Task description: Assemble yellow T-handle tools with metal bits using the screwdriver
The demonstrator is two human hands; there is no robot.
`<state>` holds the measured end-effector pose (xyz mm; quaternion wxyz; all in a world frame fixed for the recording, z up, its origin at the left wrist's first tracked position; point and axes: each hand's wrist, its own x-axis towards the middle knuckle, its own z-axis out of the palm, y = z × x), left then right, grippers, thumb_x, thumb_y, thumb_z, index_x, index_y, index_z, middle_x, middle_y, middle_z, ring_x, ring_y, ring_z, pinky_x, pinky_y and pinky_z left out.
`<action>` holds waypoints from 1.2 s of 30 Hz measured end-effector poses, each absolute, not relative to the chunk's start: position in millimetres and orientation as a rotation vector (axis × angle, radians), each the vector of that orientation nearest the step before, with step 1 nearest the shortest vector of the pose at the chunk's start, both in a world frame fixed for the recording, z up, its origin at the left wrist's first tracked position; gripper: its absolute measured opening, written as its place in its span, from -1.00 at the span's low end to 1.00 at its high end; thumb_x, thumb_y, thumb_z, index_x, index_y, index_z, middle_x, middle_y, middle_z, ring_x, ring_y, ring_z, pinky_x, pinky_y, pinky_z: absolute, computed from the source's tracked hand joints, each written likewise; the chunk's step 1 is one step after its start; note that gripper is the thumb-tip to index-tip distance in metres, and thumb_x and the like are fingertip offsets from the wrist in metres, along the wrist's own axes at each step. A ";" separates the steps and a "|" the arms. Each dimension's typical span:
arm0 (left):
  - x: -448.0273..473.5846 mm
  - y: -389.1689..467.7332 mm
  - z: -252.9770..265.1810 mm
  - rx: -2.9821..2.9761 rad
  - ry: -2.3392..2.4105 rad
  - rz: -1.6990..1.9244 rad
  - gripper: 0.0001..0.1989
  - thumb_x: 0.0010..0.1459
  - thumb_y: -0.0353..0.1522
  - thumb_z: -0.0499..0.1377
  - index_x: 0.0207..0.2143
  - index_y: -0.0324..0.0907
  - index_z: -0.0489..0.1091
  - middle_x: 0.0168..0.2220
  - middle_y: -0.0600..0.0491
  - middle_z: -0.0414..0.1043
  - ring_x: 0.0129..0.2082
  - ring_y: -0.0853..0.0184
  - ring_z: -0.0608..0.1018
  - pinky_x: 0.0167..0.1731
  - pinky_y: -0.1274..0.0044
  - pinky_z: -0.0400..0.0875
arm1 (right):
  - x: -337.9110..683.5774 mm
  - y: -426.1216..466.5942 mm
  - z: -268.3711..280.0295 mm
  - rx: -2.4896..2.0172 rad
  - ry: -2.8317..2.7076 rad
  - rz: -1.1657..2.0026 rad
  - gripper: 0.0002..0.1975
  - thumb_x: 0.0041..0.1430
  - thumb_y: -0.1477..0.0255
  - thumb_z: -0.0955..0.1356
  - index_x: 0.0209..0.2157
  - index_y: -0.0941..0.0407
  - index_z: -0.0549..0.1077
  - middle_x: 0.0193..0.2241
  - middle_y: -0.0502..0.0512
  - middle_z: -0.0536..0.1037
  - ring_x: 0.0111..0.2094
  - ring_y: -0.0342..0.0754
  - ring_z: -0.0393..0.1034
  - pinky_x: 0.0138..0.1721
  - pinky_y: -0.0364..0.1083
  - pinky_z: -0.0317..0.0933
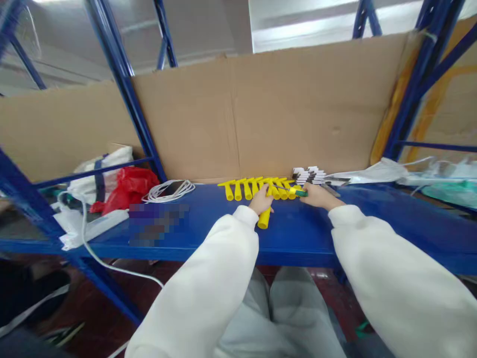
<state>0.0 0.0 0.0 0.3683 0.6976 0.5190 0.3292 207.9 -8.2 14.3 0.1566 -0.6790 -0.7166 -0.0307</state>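
My left hand [261,200] is closed around a yellow T-shaped piece [264,219], its round handle end pointing toward me over the blue shelf top [219,219]. My right hand [316,196] grips a screwdriver [299,192] with a yellow and green handle. The screwdriver's thin shaft points left toward the piece in my left hand; whether its tip touches cannot be made out. Behind my hands, several similar yellow T-shaped pieces [238,190] lie side by side in a row. Just beyond my right hand sits a stack of small white and black parts [309,175].
A coiled white cable [169,191], a red bag [134,188] and a white power strip [100,228] lie to the left. Cardboard [283,109] walls off the back. Blue uprights [124,89] frame the shelf. Clear plastic bags [447,179] lie at right.
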 end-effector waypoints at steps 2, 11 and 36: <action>0.2 1.8 -1.2 1.787 1.336 0.847 -0.28 0.28 -0.46 0.02 0.46 -0.11 -0.05 0.18 -0.20 0.41 -0.48 0.32 0.63 -0.43 0.46 0.59 | 210.7 -7.7 12.6 -1.921 -2.059 -0.076 -0.79 0.09 0.50 0.40 -0.19 0.16 0.57 -0.24 0.21 0.68 -0.27 0.03 0.55 -0.37 -0.19 0.22; -1.4 8.5 -6.7 1.794 1.297 0.878 -0.29 0.26 -0.45 0.05 0.44 -0.09 0.03 0.06 -0.17 0.49 -0.51 0.33 0.62 -0.48 0.51 0.56 | 212.7 -2.2 10.1 -1.879 -2.072 -0.024 -0.79 0.10 0.51 0.35 -0.23 0.14 0.60 -0.25 0.19 0.68 -0.26 0.05 0.55 -0.26 -0.16 0.29; 0.5 7.8 -6.5 1.775 1.316 0.877 -0.28 0.30 -0.41 0.04 0.48 -0.11 -0.06 -0.07 -0.16 0.56 -0.45 0.25 0.66 -0.48 0.48 0.57 | 219.7 -5.1 12.6 -1.930 -2.095 -0.096 -0.73 0.00 0.55 0.38 -0.19 0.16 0.53 -0.34 0.16 0.64 -0.36 0.00 0.49 -0.37 -0.16 0.21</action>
